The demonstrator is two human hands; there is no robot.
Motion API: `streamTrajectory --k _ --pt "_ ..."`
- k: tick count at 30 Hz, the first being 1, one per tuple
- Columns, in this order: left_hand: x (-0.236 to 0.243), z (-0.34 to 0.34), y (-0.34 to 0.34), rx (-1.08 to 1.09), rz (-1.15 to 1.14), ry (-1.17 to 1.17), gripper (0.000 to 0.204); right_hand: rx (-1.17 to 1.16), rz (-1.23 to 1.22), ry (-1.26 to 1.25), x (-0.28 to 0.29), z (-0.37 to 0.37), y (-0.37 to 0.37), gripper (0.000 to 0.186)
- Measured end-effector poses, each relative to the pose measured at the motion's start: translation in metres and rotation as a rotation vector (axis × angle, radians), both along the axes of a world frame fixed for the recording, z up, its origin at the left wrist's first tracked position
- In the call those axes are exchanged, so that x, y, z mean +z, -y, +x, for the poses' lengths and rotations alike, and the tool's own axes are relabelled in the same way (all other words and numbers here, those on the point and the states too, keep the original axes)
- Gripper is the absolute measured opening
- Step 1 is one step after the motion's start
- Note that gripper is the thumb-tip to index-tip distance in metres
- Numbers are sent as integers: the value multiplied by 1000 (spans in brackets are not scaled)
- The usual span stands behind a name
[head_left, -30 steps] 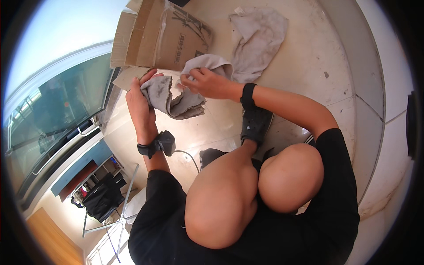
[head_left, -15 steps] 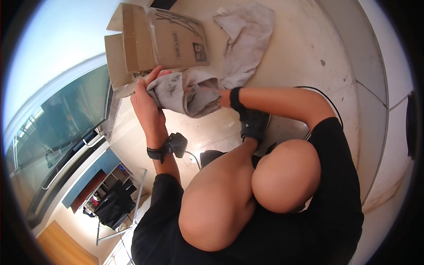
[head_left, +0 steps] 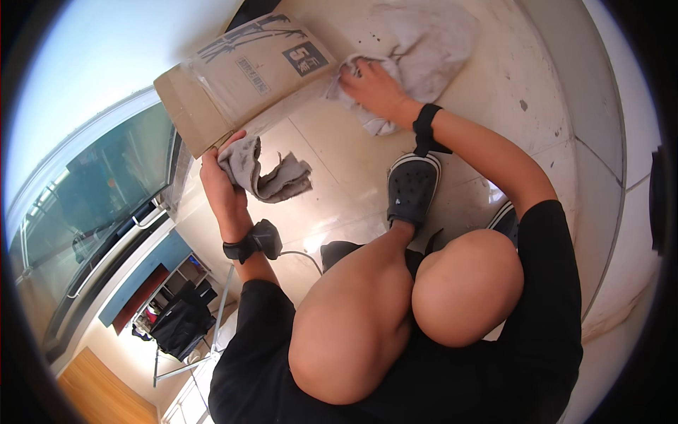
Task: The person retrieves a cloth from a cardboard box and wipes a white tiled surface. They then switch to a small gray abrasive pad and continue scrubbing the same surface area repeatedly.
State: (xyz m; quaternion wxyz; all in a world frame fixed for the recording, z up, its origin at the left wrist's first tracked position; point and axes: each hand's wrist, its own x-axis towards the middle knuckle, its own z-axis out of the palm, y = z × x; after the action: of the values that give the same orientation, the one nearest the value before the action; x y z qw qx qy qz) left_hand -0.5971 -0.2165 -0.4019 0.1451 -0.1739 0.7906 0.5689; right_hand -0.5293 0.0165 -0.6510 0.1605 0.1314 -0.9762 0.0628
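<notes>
Here, at the left, the left hand (head_left: 220,185) is closing its fingers around a crumpled grey rag (head_left: 265,172), which is hanging out to the right of the fist, just below the lower corner of a flattened cardboard box (head_left: 247,78). The box is lying tilted on the pale tiled floor (head_left: 339,169), running up and to the right. A black band with a small device (head_left: 254,242) is sitting on the left wrist. Further right, a black perforated clog (head_left: 412,188) is resting on the floor beside the person's bent knees. Above it, the right hand (head_left: 374,88) is pressing down flat, fingers spread rather than clenched, on the edge of a larger grey cloth (head_left: 424,42) spread on the floor, touching the box's right end.
</notes>
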Motion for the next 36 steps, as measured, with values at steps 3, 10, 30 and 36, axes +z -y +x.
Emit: streamTrajectory --k 3,10,30,36 --pt "1 -5 17 3 -28 5 54 -161 -35 15 31 -27 -31 33" --pt "25 -6 49 -326 -326 -110 51 -202 -783 -197 99 -55 -46 52" --pt "-65 -53 235 -137 -227 77 39 -48 -761 871 62 -98 3 48" --pt "-99 -49 252 -159 139 -4 49 -246 -887 365 74 -119 3 42"
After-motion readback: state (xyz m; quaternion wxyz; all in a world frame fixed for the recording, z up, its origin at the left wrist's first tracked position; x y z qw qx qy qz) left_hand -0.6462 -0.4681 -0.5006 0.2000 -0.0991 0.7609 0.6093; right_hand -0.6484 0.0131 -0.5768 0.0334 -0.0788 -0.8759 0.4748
